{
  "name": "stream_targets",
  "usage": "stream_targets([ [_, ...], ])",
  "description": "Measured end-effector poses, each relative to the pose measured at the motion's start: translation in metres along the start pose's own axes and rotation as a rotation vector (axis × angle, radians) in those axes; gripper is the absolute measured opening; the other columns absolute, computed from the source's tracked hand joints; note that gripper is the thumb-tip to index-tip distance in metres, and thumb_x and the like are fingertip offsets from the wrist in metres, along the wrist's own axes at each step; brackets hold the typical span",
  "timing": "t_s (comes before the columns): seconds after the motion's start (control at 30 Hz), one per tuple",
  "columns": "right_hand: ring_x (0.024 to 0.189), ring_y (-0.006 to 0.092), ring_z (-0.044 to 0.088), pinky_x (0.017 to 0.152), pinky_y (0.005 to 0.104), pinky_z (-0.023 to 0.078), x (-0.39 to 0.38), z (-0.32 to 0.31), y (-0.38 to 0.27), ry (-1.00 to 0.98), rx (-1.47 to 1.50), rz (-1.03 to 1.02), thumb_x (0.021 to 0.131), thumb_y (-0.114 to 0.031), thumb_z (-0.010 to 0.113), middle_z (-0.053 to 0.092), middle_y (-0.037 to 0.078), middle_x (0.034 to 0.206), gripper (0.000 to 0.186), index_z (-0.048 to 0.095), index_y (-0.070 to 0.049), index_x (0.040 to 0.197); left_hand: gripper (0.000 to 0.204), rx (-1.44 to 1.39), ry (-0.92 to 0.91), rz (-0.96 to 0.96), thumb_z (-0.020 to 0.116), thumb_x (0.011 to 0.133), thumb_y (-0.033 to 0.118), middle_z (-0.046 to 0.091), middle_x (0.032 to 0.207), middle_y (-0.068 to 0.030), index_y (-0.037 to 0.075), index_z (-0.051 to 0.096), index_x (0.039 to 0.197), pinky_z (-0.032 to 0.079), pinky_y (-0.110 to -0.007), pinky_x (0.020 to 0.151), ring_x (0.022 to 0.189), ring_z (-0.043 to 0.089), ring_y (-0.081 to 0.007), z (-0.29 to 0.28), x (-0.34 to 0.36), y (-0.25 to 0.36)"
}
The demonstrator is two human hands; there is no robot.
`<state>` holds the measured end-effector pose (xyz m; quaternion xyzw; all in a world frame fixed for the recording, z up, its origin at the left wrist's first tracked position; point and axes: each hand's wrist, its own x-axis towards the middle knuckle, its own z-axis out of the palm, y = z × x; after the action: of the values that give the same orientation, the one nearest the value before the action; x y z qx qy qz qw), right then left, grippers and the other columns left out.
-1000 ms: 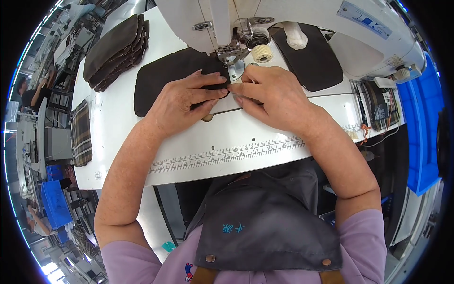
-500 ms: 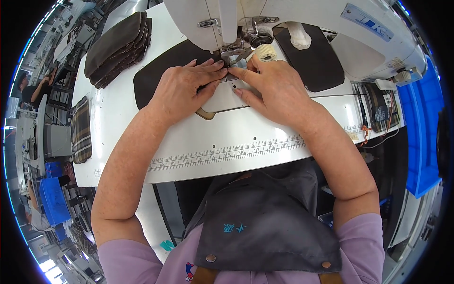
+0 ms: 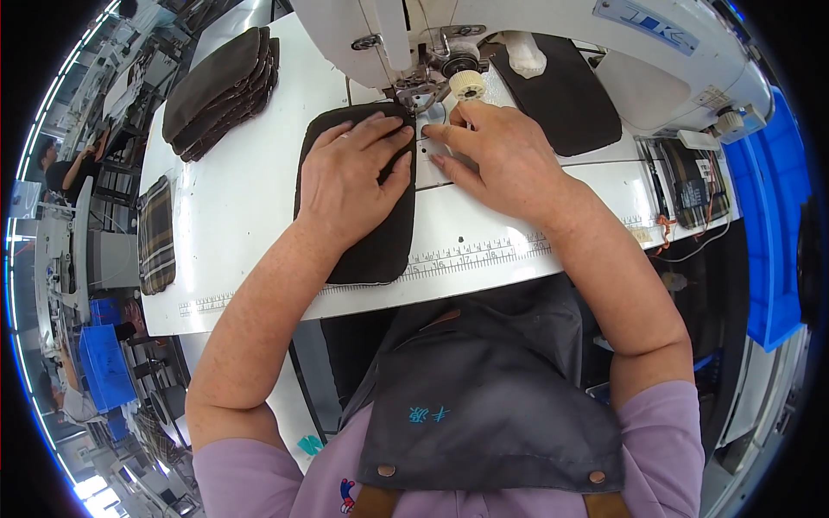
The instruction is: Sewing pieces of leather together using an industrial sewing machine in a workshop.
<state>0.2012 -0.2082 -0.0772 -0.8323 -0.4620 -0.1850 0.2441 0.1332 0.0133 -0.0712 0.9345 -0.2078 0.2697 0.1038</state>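
My left hand (image 3: 350,177) lies flat with fingers apart on a dark, rounded rectangular panel (image 3: 367,263), whose long side runs toward me at the left of the needle. My right hand (image 3: 496,164) is bent but open beside the presser foot (image 3: 413,102), index fingertip near the panel's right edge and thumb on the white plate. The white sewing machine (image 3: 354,47) stands over both, with a cream knob (image 3: 467,86) above my right fingers. A second dark panel (image 3: 579,112) lies at the right of the machine bed.
A stack of dark pieces (image 3: 211,99) lies at back left of the white table (image 3: 216,242). Plaid pieces (image 3: 155,237) lie at left, more plaid (image 3: 691,181) with cords at right. A blue bin (image 3: 768,216) stands beyond. A co-worker (image 3: 60,168) is at far left.
The panel under my left hand has swung from crosswise to lengthwise, its near end coming toward me. My left hand has shifted rightward with it; my right hand stays by the needle.
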Motion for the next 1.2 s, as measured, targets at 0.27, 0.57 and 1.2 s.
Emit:
stream_targets([
  [0.27,0.086,0.0263,0.066,0.073,0.0425,0.053,-0.007,-0.01,-0.011,-0.009,0.047,-0.081,0.084,-0.026,0.079,0.064,0.006,0.094,0.023,0.08,-0.011,0.102,0.029,-0.71,0.055,-0.581,0.074,0.093,0.019,0.074,0.126,-0.0152,0.0,0.075,0.116,0.052,-0.042,0.103,0.12,0.07,-0.0302,-0.005,-0.01,-0.004],
  [0.57,0.088,0.0245,0.065,0.075,0.0403,0.049,-0.025,-0.023,-0.038,-0.067,0.143,-0.127,0.084,-0.033,0.08,0.061,0.005,0.092,0.027,0.079,-0.011,0.101,0.066,-0.415,-0.313,-0.101,0.079,0.088,0.024,0.055,0.153,-0.0161,0.005,0.056,0.147,0.025,-0.06,0.125,0.147,0.048,-0.0347,-0.051,-0.054,0.042],
  [1.2,0.077,0.0183,0.06,0.072,0.0351,0.044,-0.068,-0.033,-0.068,-0.073,0.152,-0.166,0.082,-0.024,0.079,0.055,0.001,0.083,0.017,0.075,-0.013,0.095,0.048,-0.247,-0.312,0.051,0.081,0.082,0.009,0.064,0.141,-0.0121,0.005,0.069,0.129,0.046,-0.05,0.117,0.135,0.06,-0.0285,-0.05,-0.061,0.053],
])
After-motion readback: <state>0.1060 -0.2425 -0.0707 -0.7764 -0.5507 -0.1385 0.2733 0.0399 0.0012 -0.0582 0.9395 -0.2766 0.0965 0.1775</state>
